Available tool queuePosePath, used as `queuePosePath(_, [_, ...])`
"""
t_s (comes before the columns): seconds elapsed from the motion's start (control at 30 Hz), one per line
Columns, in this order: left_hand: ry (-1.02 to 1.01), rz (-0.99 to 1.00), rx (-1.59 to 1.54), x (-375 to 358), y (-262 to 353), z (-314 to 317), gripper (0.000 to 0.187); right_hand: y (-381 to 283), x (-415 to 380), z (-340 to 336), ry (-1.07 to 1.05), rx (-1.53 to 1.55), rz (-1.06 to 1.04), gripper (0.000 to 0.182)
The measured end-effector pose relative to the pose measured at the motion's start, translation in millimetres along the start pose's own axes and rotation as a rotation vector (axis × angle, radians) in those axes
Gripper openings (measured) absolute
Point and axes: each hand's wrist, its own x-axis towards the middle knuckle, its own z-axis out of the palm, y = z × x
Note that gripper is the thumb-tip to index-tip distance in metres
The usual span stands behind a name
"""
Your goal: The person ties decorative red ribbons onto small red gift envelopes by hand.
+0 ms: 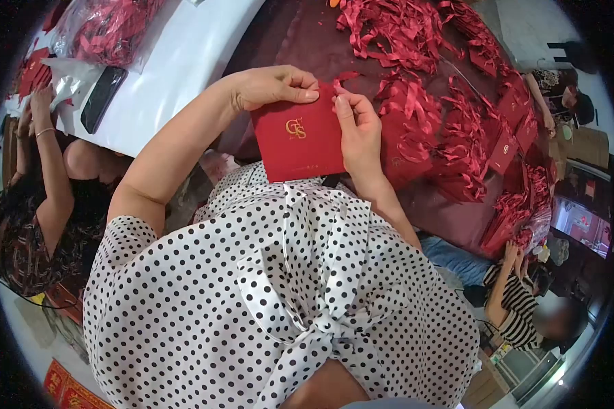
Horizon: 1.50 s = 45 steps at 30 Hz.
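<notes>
A flat red paper bag (297, 146) with a gold monogram and small gold print hangs upright in front of my chest. My left hand (280, 87) is closed, pinching its top edge between thumb and bent fingers. At the top right corner, my right hand (360, 129) has its thumb and forefinger pressed together where a short red ribbon (348, 76) sticks up. The palm side of my right hand lies along the bag's right edge. Whether the ribbon is fixed to the bag is hidden by my fingers.
Heaps of red ribbon (416, 102) and more red bags (505, 150) cover the dark red tabletop (450, 221). A black phone (104, 99) lies on the white table (160, 75), near a plastic sack of red pieces (109, 34). Other people work at left and right.
</notes>
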Motion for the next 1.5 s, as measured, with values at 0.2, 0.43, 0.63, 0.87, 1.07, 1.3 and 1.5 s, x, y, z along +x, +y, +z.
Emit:
queuePosePath(0.2, [0.011, 0.033, -0.013, 8, -13, -3, 0.016, 8, -6, -3, 0.032, -0.006, 0.044, 0.018])
queuePosePath(0.43, [-0.088, -0.007, -0.077, 8, -12, -6, 0.019, 7, -10, -2, 0.059, -0.027, 0.025, 0.018])
queuePosePath(0.63, [0.065, -0.041, -0.069, 9, -12, 7, 0.019, 12, -11, -4, 0.060, -0.036, 0.007, 0.019])
queuePosePath(0.87, [0.117, -0.007, 0.078, 14, -17, 1, 0.018, -11, -9, -7, 0.125, -0.625, -0.413, 0.008])
queuePosePath(1.07, [0.272, 0.014, 0.086, 19, -21, 6, 0.016, -14, 0, -10, -0.030, -0.748, -0.325, 0.009])
queuePosePath(1.3, [0.305, 0.065, 0.137, 15, -21, 11, 0.017, -21, 4, -5, -0.137, -0.920, -0.414, 0.007])
queuePosePath(1.5, [0.350, 0.184, 0.294, 20, -25, 13, 0.019, -30, 4, 3, -0.244, -1.142, -0.501, 0.007])
